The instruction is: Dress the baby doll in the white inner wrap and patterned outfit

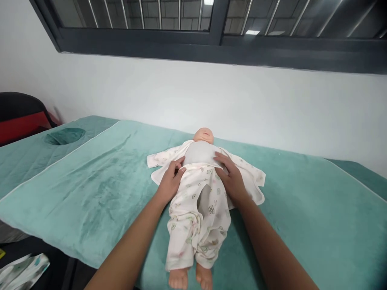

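A baby doll (203, 139) lies on its back on a teal towel (99, 177), head toward the wall, bare feet toward me. It wears pale printed trousers (196, 217) and lies on an opened printed jacket (248, 171), its grey cloth torso showing. My left hand (171, 181) pinches the trousers' waistband at the doll's left side of the picture, fingers curled. My right hand (231, 177) grips the waistband on the other side, fingers closed over the fabric.
The towel covers a padded table with a face hole (64, 136) at far left. A white wall and dark window frame rise behind. A red-and-black chair (21, 117) stands at left. A printed cloth (21, 272) lies low at bottom left.
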{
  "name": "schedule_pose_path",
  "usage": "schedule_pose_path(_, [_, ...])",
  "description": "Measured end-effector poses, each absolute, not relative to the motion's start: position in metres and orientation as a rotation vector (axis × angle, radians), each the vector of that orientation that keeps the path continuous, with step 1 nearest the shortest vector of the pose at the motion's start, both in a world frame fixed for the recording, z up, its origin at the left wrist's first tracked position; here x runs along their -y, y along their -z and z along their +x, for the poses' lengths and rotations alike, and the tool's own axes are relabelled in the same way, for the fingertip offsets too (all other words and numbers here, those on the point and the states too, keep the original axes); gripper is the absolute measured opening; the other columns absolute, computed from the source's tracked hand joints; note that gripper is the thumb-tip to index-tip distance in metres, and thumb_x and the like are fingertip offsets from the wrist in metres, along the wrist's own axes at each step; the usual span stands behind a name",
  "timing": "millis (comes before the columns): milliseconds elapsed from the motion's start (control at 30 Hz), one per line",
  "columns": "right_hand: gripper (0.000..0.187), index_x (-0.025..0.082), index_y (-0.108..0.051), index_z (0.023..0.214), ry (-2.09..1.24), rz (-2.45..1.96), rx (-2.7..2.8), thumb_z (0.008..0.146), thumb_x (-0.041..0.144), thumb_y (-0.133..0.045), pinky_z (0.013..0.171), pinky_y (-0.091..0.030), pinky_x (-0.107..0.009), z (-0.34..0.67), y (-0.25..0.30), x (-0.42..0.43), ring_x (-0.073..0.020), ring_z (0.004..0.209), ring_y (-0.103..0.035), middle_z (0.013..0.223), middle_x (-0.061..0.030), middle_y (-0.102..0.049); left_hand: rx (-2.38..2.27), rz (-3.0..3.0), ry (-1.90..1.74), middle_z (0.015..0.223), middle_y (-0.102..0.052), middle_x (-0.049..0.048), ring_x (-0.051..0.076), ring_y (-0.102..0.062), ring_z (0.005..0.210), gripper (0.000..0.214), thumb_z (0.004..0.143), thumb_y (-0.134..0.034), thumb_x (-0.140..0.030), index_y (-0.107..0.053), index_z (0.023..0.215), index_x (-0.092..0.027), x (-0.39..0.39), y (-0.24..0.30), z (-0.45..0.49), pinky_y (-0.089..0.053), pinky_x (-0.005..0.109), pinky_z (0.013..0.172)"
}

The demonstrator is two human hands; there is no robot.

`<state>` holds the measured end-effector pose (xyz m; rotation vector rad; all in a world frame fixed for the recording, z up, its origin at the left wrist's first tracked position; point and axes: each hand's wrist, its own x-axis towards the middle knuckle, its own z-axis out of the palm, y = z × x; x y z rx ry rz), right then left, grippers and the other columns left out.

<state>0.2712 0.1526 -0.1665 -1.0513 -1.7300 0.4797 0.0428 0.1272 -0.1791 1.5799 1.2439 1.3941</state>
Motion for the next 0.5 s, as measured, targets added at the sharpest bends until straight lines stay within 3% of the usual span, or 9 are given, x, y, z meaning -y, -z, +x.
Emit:
schedule_pose_path(100, [0.024,0.027,-0.063,0.109,-0.459,-1.12,1.847,0.089,0.029,-0.05,0.099,-0.041,-0.038,0.276,0.159,-0.155,-0.023,0.115,-0.057,0.124,-0.0045,-0.065,-1.363,1.643,-1.286,0.109,-0.065,0.0047,0.021,-0.057,0.109,0.017,0.093,-0.045,-0.038,-0.041,0.084,-0.024,-0.133,0.167,0.041,-0.04,0.034,0.091])
schedule_pose_path(233, [0.022,0.026,-0.064,0.101,-0.302,-1.359,1.883,0.088,0.034,-0.049,0.072,-0.043,-0.035,0.277,0.146,-0.176,-0.0237,0.077,-0.061,0.081,-0.003,-0.069,-1.642,1.673,-1.223,0.071,-0.053,-0.0025,0.018,-0.053,0.07,0.017,0.092,-0.045,-0.039,-0.042,0.085,-0.024,-0.157,0.151,0.043,-0.038,0.029,0.068])
schedule_pose_path(333, [0.016,0.025,-0.063,0.086,-0.442,-1.421,1.715,0.082,0.037,-0.054,0.061,-0.038,-0.03,0.275,0.145,-0.197,-0.019,0.06,-0.051,0.059,0.0019,-0.056,-1.696,1.632,-1.188,0.065,-0.051,-0.0037,0.017,-0.05,0.066,0.016,0.089,-0.048,-0.037,-0.045,0.082,-0.023,-0.177,0.15,0.049,-0.035,0.028,0.065])
schedule_pose_path(500, [0.026,0.022,-0.06,0.083,-0.718,-1.365,1.507,0.078,0.048,-0.059,0.06,-0.04,-0.027,0.272,0.153,-0.204,-0.0158,0.063,-0.05,0.067,0.0014,-0.058,-1.573,1.524,-1.179,0.07,-0.054,-0.0031,0.015,-0.049,0.069,0.025,0.087,-0.052,-0.045,-0.051,0.079,-0.021,-0.182,0.159,0.05,-0.037,0.026,0.064])
